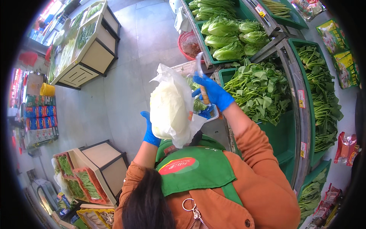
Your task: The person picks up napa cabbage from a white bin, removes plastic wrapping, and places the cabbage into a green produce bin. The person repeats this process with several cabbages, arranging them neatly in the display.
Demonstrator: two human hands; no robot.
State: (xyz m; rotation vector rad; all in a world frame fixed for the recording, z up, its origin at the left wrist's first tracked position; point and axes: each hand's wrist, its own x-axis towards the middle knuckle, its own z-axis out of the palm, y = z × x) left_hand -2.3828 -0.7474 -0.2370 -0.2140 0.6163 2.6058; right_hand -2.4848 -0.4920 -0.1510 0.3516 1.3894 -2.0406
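Note:
A pale cabbage (166, 110), partly covered by a thin white wrapper (184, 94), is held up in front of my chest. My left hand (150, 130), in a blue glove, supports it from its left side; most of the fingers are hidden behind it. My right hand (213, 91), also in a blue glove, grips the wooden handle of a curved knife (199, 64) just right of the cabbage, with the blade pointing away from me. Some of its fingers are spread around the handle. Below and behind the wrapper, a white basket (215, 113) with leaves and something blue in it partly shows.
Green crates of romaine lettuce (221, 40) and leafy greens (257, 86) line the metal rack at right. A red basket (183, 47) stands on the tiled floor ahead. Vegetable display stands (88, 57) are at far left, with another stand (104, 169) at lower left.

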